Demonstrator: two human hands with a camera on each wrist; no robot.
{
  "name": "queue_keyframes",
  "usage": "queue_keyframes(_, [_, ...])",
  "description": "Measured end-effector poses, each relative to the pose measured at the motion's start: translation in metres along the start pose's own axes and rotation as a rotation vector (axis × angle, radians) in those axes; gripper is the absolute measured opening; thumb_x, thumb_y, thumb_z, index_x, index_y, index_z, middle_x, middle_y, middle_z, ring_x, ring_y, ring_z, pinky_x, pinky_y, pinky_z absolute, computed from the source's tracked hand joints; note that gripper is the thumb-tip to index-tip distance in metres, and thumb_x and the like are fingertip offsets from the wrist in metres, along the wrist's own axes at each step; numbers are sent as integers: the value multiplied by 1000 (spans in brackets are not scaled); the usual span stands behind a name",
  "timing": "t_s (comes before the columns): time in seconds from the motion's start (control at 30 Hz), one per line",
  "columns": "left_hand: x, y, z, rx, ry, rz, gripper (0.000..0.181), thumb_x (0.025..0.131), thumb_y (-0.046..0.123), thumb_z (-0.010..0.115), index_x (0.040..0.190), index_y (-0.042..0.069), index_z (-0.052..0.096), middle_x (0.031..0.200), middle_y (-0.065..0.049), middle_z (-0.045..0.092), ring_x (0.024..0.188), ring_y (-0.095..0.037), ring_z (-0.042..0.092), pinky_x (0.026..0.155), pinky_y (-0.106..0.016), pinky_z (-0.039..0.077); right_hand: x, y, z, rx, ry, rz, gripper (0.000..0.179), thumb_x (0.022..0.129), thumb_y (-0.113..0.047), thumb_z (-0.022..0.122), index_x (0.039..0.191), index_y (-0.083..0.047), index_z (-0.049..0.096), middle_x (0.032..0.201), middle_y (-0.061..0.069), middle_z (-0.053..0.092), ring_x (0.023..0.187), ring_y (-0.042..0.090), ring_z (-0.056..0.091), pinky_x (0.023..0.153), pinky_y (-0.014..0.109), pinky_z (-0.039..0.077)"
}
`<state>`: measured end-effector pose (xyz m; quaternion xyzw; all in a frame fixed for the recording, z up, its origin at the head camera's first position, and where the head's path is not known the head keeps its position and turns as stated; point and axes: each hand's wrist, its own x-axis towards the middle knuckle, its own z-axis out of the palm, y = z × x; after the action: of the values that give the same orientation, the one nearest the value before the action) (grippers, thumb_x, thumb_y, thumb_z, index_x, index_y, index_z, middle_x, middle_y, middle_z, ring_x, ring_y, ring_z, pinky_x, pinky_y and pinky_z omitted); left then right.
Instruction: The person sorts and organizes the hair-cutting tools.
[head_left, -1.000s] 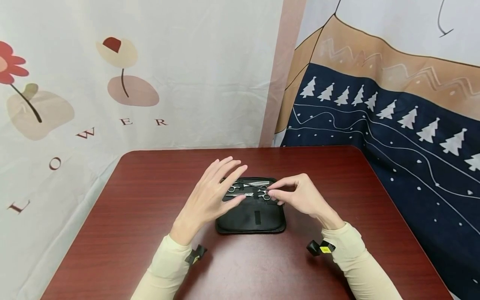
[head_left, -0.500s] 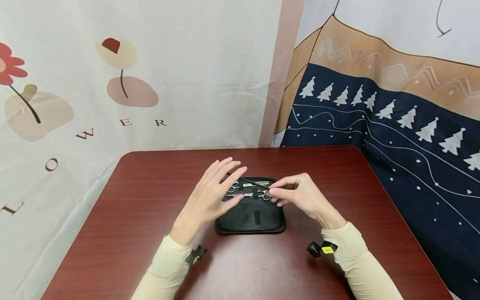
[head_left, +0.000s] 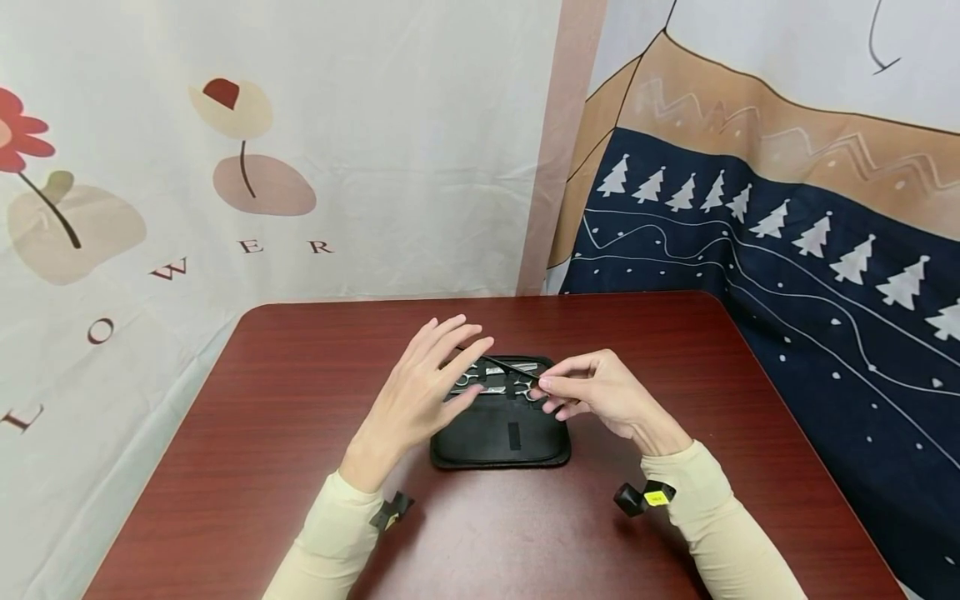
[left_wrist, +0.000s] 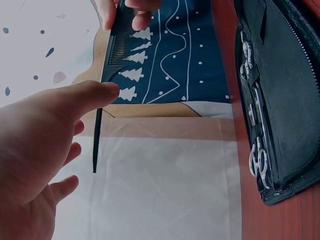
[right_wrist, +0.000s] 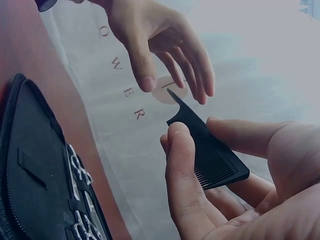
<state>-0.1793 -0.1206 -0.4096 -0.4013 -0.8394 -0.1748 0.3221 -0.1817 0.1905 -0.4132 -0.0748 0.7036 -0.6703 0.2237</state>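
My right hand (head_left: 600,390) pinches a black tail comb (right_wrist: 215,160) between thumb and fingers, gripping it by the toothed part. Its thin tail slants up toward my left hand (head_left: 416,396), which is held up with fingers spread. In the left wrist view, the comb's tail (left_wrist: 97,142) passes behind my left thumb. Below both hands a black zip case (head_left: 498,442) lies unfolded on the table. Silver scissors (left_wrist: 258,159) and another pair (right_wrist: 80,167) are strapped inside it. From the head camera, part of the case is hidden behind my left hand.
The reddish-brown table (head_left: 315,467) has rounded far corners. Behind it hang a pale curtain (head_left: 420,167) with flower prints and a navy cloth (head_left: 690,250) with white trees. Each wrist bears a small black camera (head_left: 633,498).
The comb's tail has tilted upward at its left end, and my right hand's lower fingers have spread slightly. My left hand has stayed nearly still.
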Motion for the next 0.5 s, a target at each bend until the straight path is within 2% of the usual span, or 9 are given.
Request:
queue_keyframes(0.23, [2, 1, 3, 42, 57, 69, 58, 88, 13, 97, 142, 10, 76, 143, -12, 76, 144, -36, 68, 129, -60, 48, 0, 0, 0, -6, 2, 6, 28, 103, -12, 82, 125, 6, 81, 108, 17, 88, 83, 18, 84, 76, 33, 71])
queue_keyframes(0.5, [1, 5, 9, 135, 62, 136, 41, 91, 8, 93, 131, 12, 83, 131, -5, 84, 128, -26, 77, 126, -53, 53, 0, 0, 0, -9, -6, 7, 28, 103, -13, 82, 124, 6, 81, 107, 16, 88, 83, 17, 84, 75, 33, 70])
